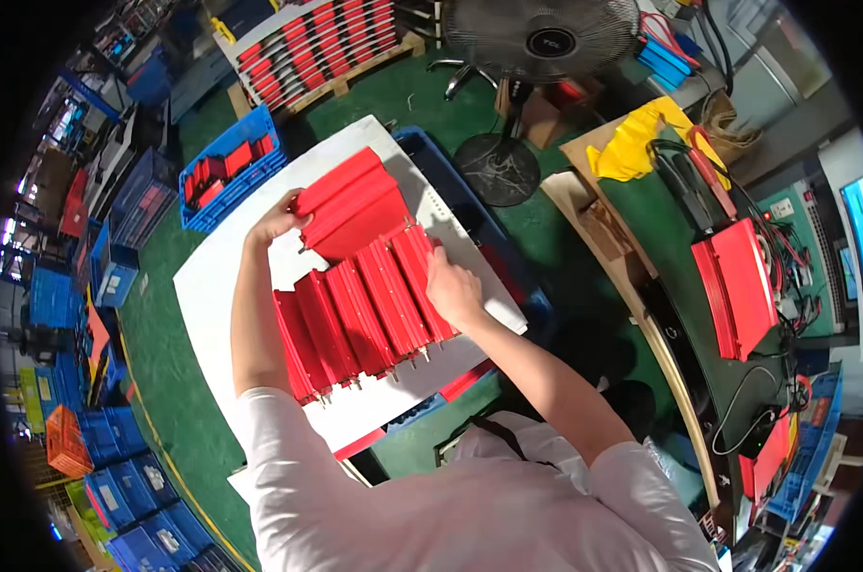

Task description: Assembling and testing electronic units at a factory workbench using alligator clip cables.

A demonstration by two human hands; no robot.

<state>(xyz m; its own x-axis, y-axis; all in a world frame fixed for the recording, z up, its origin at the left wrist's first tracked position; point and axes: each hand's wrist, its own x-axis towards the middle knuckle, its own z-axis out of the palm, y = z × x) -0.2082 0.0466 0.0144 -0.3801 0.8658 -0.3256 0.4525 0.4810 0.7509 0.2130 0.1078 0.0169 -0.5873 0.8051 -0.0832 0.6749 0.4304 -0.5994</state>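
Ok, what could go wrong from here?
The upper block might tip or slip, since the left hand is only at its left end. The right hand is on the right end of the row, so a push could shift the close-set blocks. The pins sticking out at the row's near end might snag or bend.

Housings (367, 303) lie in a row on a board (212, 286), with a crate (244, 187) at left, a workbench (656, 217) at right and a fan (546, 43) behind.

Green floor (164, 315); dark standing fan (550, 40); green-topped workbench (653, 221) at right.
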